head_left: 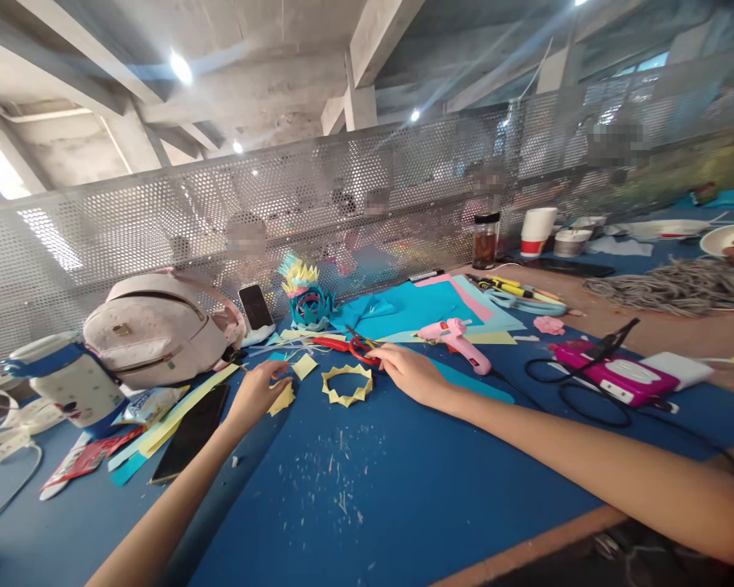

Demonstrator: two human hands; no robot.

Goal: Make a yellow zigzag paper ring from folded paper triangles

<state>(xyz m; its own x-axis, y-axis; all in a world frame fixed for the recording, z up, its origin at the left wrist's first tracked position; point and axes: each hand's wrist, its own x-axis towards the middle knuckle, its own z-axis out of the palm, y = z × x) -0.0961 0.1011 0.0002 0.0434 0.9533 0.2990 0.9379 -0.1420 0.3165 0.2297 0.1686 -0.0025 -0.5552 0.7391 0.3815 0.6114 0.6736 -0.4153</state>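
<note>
Near the centre of the frame, the right hand has its fingers closed on the red-handled scissors. Left of centre, the left hand curls beside a yellow paper scrap; whether it grips, I cannot tell. Between them lies a yellow paper ring.
</note>
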